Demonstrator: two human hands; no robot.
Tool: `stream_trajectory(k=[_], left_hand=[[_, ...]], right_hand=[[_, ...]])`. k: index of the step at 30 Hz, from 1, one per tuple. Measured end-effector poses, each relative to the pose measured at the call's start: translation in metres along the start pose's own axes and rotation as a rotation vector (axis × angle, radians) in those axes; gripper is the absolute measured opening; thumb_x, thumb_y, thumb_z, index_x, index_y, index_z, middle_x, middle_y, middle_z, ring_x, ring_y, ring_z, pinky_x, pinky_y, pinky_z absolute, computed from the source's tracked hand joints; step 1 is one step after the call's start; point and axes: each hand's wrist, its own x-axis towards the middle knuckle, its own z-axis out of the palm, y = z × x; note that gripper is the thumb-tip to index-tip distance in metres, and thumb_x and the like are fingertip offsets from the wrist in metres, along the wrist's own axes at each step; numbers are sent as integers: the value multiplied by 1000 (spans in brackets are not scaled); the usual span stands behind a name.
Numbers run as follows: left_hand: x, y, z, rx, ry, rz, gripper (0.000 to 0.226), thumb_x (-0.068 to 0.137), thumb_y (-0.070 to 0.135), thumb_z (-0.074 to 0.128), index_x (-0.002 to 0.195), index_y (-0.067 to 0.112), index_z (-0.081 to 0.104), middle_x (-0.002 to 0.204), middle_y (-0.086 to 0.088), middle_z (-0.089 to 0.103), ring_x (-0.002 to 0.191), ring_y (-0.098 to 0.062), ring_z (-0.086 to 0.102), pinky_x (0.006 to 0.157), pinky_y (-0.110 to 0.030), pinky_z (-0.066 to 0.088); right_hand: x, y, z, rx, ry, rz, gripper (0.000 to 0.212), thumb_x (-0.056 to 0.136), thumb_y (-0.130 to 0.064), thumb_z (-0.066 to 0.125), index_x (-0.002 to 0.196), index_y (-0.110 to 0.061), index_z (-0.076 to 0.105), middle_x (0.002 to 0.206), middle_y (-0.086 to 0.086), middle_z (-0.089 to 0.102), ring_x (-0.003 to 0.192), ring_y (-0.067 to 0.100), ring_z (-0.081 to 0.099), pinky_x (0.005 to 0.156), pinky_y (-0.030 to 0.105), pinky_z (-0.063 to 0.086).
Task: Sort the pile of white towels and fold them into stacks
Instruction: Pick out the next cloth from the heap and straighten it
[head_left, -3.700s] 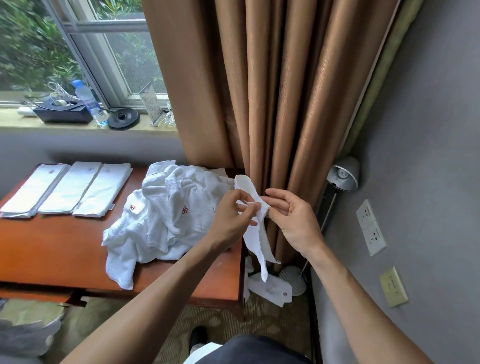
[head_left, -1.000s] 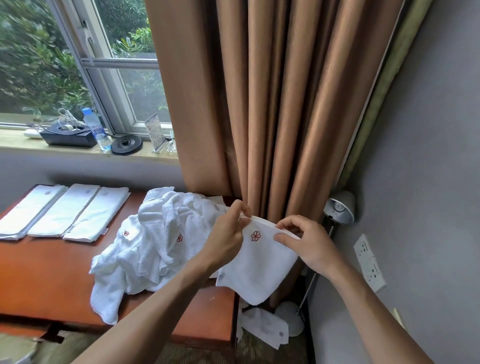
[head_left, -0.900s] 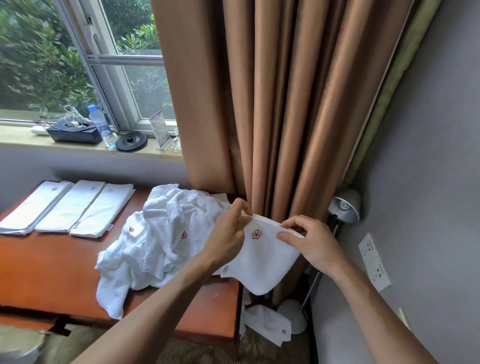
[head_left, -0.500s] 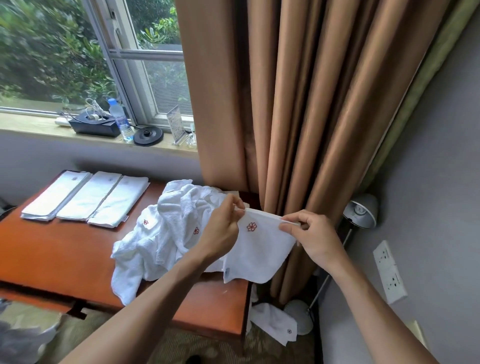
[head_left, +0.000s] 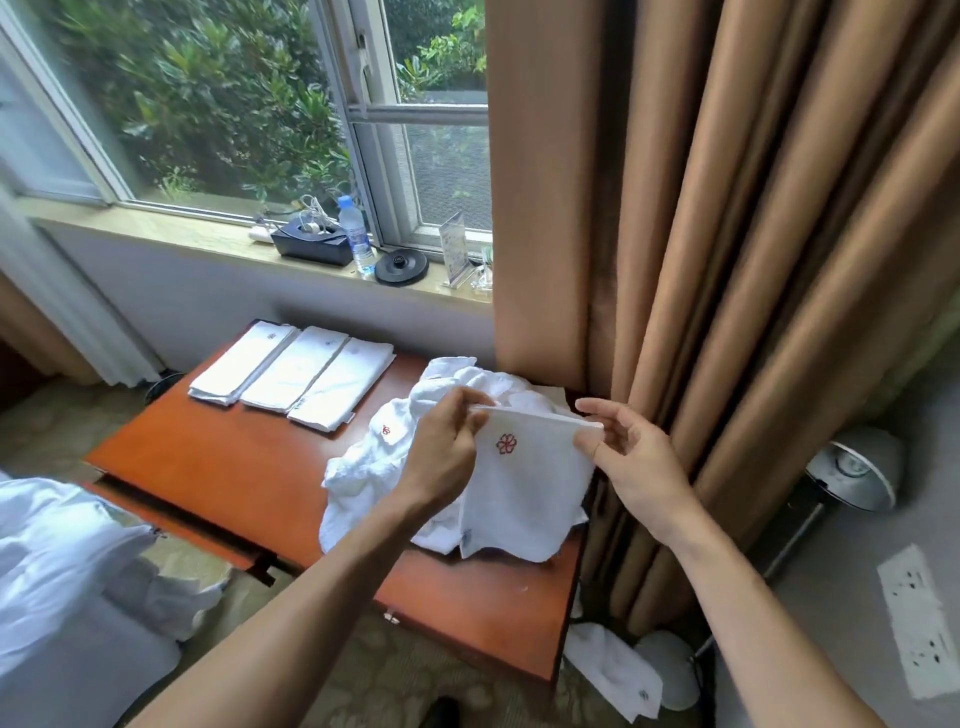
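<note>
- We note the brown curtain (head_left: 727, 260) filling the right and far side of the scene, hanging in deep vertical folds.
- We note the window (head_left: 234, 104) at far left. Its sill carries a black box (head_left: 311, 241), a water bottle (head_left: 356, 234) just right of the box, and a round black disc (head_left: 401, 266).
- The reddish-brown table (head_left: 234, 467) stands below the sill, its right edge against the curtain.
- White bedding (head_left: 52, 571) lies at near left, apart from the table.
- The pile of towels (head_left: 374, 467) sits crumpled on the right part of the table, with red emblems visible on it.
- Three folded towels (head_left: 291, 371) lie side by side on the far left part of the table, touching one another and apart from the pile.
- We see the held towel (head_left: 524, 493) stretched flat in front of the pile, a red flower emblem facing us. We cannot tell whether its lower edge touches the table.
- The left hand (head_left: 441, 452) pinches the upper left corner of the held towel.
- The right hand (head_left: 634, 467) pinches the upper right corner between thumb and fingers.
- A lamp (head_left: 852, 467) stands at right, beside the curtain.
- One fallen towel (head_left: 618, 670) lies on the floor, near the right corner of the table.
</note>
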Motion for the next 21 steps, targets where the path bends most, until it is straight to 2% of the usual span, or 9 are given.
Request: stream_trajectory(k=[3,5,7,9,11,14,16,18,21], left_hand=[[-5,-9,-26,23,64,-5,18,103,5,52,100,19,63,93,14,67,89,-1,60,79,-20,47],[-6,-19,-45,34,88,-7,17,103,4,52,100,18,63,93,14,66,90,-6,61,81,-25,48],[-3,-30,-64,55,101,-13,16,103,5,52,102,18,62,91,14,66,89,-8,62,81,-29,50],[-1,-42,-82,94,87,16,16,103,4,53,105,17,61,91,14,68,87,-6,65,79,-27,52],[-1,-57,-99,161,42,83,18,101,3,55,110,18,59,90,18,69,83,-1,66,74,-22,51],[5,-81,-129,223,39,124,18,101,6,56,114,19,56,85,24,65,83,-12,68,70,-29,51],[13,-98,-154,281,85,112,16,102,13,54,114,23,55,83,21,62,81,-24,67,65,-34,47],[19,-117,-182,314,102,99,15,99,23,50,112,28,54,83,21,61,79,-28,66,64,-37,48],[33,-146,-224,270,76,63,14,96,27,48,108,28,55,79,26,64,79,-25,66,66,-38,51]], right_hand=[[8,6,28,-135,-126,46,19,94,-15,75,110,-26,75,103,0,77,97,17,70,88,31,55],[11,6,48,-183,-152,41,8,95,-23,75,102,-27,76,99,0,76,94,22,70,87,38,54],[15,3,67,-183,-166,27,8,97,-27,72,104,-26,76,103,0,76,97,25,70,90,41,54],[19,-2,87,-172,-174,8,10,100,-27,68,108,-28,75,103,-7,76,95,16,71,84,31,55],[24,-5,107,-167,-161,-24,9,102,-25,65,103,-30,73,95,-14,73,84,4,66,73,18,49],[38,-10,142,-172,-136,-43,16,104,-23,61,93,-29,71,85,-14,69,72,4,61,61,20,50],[48,-12,172,-162,-147,-30,16,105,-20,59,96,-20,73,90,-2,73,80,17,66,64,28,57],[55,-12,206,-149,-168,-8,15,105,-16,58,102,-13,72,97,7,74,90,25,69,71,35,62],[72,-15,255,-144,-183,8,15,105,-12,57,102,-12,72,95,0,75,90,20,70,76,37,63]])
